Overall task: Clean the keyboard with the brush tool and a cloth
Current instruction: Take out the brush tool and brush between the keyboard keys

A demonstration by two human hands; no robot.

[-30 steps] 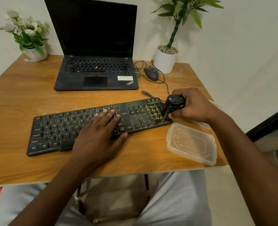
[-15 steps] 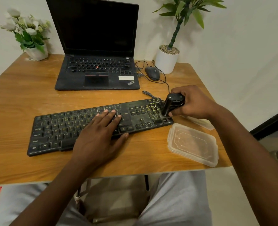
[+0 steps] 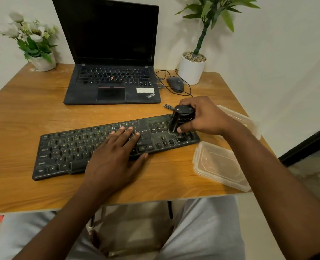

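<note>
A dusty black keyboard lies slanted across the wooden table. My left hand rests flat on its middle keys, fingers spread, holding nothing. My right hand grips a black brush tool and presses its lower end onto the number pad at the keyboard's right end. No cloth is visible.
An open black laptop stands behind the keyboard. A wired mouse and a white potted plant sit at the back right, a flower pot at the back left. A clear plastic lid lies near the front right edge, its container behind my right wrist.
My right hand has swept the brush tool leftward and back and forth over the number pad. My left hand has stayed on the middle keys.
</note>
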